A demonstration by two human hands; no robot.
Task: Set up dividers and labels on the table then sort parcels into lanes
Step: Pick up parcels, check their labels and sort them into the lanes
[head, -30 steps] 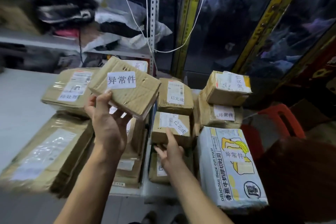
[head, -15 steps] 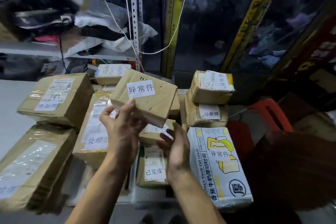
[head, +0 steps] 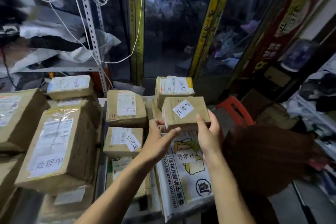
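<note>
Small brown parcel (head: 185, 112) labelled 异常件, gripped at its near corners by left hand (head: 160, 139) and right hand (head: 208, 132) above the toast bag (head: 183, 172) in the right-hand lane — best lowered level, label upward, squared against the stacked box (head: 173, 87) behind.

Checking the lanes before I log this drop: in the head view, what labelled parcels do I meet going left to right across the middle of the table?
Box labelled 处理中 → box labelled 已完成 → small box labelled 异常件, held between left hand and right hand.
</note>
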